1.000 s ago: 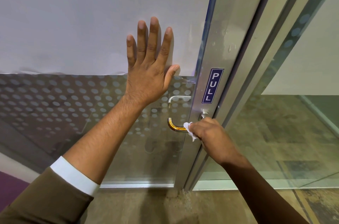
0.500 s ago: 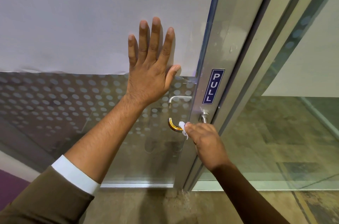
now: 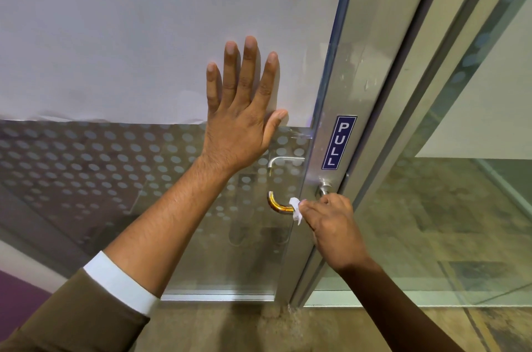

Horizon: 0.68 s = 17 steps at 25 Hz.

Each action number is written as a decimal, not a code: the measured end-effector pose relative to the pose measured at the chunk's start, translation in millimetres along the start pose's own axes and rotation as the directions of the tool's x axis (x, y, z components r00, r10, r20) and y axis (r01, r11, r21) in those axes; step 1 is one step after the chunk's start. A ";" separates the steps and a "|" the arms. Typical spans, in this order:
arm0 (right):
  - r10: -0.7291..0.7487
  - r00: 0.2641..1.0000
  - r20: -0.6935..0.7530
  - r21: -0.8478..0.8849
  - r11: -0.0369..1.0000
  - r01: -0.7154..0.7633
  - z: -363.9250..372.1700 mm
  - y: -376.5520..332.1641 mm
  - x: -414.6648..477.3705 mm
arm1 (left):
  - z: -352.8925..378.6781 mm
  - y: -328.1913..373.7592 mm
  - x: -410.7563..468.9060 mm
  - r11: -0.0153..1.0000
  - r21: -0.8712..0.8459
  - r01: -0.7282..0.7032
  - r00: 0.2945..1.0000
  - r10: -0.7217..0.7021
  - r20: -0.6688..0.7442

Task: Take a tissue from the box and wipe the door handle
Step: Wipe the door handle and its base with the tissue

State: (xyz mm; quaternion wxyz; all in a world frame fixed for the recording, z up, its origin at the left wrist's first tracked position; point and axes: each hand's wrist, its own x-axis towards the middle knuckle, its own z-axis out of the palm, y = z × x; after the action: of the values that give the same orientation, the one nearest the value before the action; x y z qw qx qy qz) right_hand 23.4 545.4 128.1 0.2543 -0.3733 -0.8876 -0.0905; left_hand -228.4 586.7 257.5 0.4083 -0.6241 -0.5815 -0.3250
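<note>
The door handle (image 3: 277,205) is a curved metal lever with a gold sheen, fixed to the door's aluminium stile (image 3: 342,92). My right hand (image 3: 331,225) is closed around the lever's straight part, with a small white tissue (image 3: 296,209) pinched against it; only a corner of the tissue shows. My left hand (image 3: 241,118) lies flat on the glass door (image 3: 115,173) with fingers spread, above and left of the handle. No tissue box is in view.
A blue PULL sign (image 3: 339,143) sits on the stile above the handle. A second handle (image 3: 283,161) shows through the dotted glass. A fixed glass panel (image 3: 431,222) stands to the right. Tan flooring (image 3: 230,328) runs below.
My right hand with the tissue has slid left along the handle, toward its curved end, and then held near there. My left hand has stayed flat on the glass.
</note>
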 end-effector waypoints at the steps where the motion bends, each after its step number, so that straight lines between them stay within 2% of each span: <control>1: 0.015 1.000 0.022 0.017 1.000 -0.015 -1.3 0.5 5.2 | -0.3 1.3 0.1 1.000 -0.008 0.007 1.000 -0.007 0.008; 5: 0.065 0.990 0.124 0.051 0.996 -0.072 9.2 -30.2 20.0 | -1.7 1.0 1.8 0.999 -0.027 0.018 1.000 -0.017 0.019; 10: 0.122 0.992 0.020 0.063 0.990 -0.123 9.2 -23.0 6.3 | -4.4 0.3 1.3 1.000 -0.020 0.010 0.999 -0.009 0.033; 12: 0.137 0.990 0.019 0.104 0.985 -0.138 7.3 -24.6 16.4 | -5.6 2.3 1.7 1.000 -0.013 0.011 0.999 -0.010 0.041; 17: 0.192 0.981 0.042 0.035 0.981 -0.193 20.1 -56.8 24.9 | -6.6 2.6 2.9 0.999 -0.041 0.022 0.999 -0.020 0.037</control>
State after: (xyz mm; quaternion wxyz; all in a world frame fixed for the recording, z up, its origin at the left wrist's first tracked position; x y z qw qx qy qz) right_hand -39.3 527.8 125.5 0.2521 -0.4540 -0.8536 -0.0410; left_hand -225.1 582.2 262.7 0.3812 -0.6321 -0.5884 -0.3299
